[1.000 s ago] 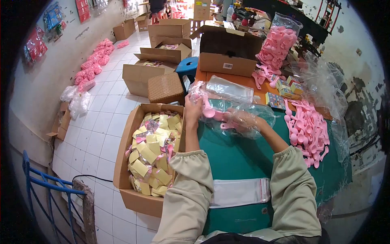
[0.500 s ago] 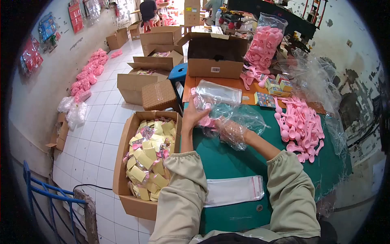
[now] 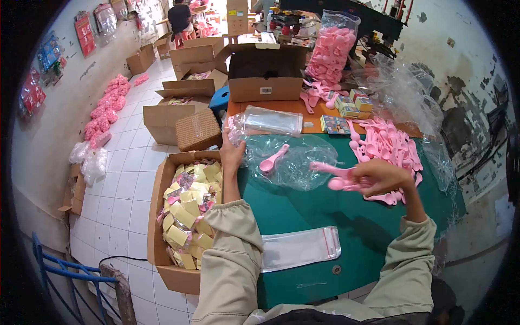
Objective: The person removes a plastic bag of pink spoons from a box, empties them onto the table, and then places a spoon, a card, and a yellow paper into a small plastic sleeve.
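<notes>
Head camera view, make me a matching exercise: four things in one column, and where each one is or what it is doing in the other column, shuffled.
Things
1. right hand
2. left hand
3. flat clear sleeve
4. box of yellow packets

Places or states
a. on the floor beside the table
b. grips pink spoons
c. lies on the table near its front edge
d. at the clear bag's left edge

Pairs: 1-b, 2-d, 3-c, 4-a
</notes>
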{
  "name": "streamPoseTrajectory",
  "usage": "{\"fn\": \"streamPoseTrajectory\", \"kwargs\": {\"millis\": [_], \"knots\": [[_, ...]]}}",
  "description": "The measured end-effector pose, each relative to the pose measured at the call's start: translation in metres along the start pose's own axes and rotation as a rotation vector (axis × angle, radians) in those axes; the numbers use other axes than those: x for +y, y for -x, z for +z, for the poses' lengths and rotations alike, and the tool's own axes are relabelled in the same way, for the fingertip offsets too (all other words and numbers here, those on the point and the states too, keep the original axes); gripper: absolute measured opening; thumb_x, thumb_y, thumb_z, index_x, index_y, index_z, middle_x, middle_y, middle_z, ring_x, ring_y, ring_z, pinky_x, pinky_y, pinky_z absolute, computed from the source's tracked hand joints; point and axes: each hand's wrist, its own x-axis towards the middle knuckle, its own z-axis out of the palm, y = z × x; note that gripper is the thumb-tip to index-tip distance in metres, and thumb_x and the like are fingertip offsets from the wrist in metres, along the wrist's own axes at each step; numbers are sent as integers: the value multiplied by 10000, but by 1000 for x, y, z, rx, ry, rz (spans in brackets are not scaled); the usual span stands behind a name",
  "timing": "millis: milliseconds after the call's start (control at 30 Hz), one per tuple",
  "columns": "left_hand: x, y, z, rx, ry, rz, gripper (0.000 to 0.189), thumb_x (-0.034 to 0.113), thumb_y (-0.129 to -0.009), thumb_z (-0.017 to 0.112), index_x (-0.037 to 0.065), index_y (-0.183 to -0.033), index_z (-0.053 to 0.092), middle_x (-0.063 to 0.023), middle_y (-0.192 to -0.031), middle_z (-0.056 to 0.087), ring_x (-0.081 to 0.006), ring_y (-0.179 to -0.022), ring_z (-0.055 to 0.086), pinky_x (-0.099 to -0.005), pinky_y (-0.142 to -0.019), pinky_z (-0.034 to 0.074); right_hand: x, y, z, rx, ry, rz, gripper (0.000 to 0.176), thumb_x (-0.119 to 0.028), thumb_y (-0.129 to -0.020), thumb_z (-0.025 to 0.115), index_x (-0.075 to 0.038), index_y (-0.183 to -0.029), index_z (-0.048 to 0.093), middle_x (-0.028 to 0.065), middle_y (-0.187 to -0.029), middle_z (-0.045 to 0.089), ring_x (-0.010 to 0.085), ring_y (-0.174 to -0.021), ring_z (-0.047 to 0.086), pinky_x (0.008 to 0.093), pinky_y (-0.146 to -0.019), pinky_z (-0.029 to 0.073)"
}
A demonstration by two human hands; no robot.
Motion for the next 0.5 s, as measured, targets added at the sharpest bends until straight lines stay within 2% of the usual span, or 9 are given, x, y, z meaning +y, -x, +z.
{"fn": "streamPoseTrajectory", "kwargs": {"millis": [67, 133, 200, 333, 400, 433, 500], "knots": [[-6, -1, 1, 8, -11, 15, 628, 248, -715, 640, 97, -1266, 380, -268, -1006, 600, -425, -950, 576, -447, -819, 454, 19, 31, -19, 10, -94, 50, 226, -104, -664, 633, -37, -866, 557, 58, -738, 534, 159, -665, 511, 301, -622, 426], [-1, 1, -1, 23, -35, 29, 630, 249, -716, 640, 103, -1270, 378, -261, -1011, 601, -424, -955, 574, -446, -820, 454, 48, 63, -35, 135, -57, 172, 186, -95, -663, 624, -29, -822, 552, 49, -723, 520, 141, -667, 492, 287, -616, 418], [2, 1, -2, 1, -59, -19, 632, 257, -722, 646, 104, -1274, 379, -252, -1023, 601, -411, -963, 578, -431, -822, 456, 85, 87, -41, 310, -68, 475, 262, -226, -690, 682, -40, -847, 584, 64, -703, 562, 186, -703, 537, 316, -650, 430], [1, 2, 0, 1, -43, 12, 648, 272, -722, 659, 85, -1274, 378, -257, -1023, 600, -399, -958, 586, -418, -815, 460, 165, 107, -46, 474, 304, 530, 217, -154, -631, 661, -31, -789, 575, 90, -737, 559, 221, -724, 533, 332, -669, 428], [5, 4, -3, 11, -48, 26, 651, 273, -720, 661, 80, -1274, 378, -261, -1023, 598, -401, -957, 585, -421, -812, 460, 167, 99, -48, 518, 498, 512, 234, -170, -621, 669, -35, -798, 595, 115, -775, 587, 272, -785, 559, 363, -725, 438], [5, 3, -3, 3, -56, 17, 652, 274, -720, 661, 82, -1275, 377, -263, -1023, 597, -402, -957, 585, -421, -812, 459, 165, 99, -34, 671, 760, 570, 220, -124, -627, 659, -38, -826, 621, 134, -842, 610, 325, -874, 559, 391, -829, 427], [2, 2, -2, -6, -70, -6, 654, 277, -721, 660, 85, -1277, 374, -265, -1023, 596, -405, -956, 584, -422, -811, 459, 132, 66, -19, 844, 687, 476, 222, -76, -638, 652, -37, -856, 631, 127, -864, 614, 314, -866, 567, 374, -831, 442]]}}
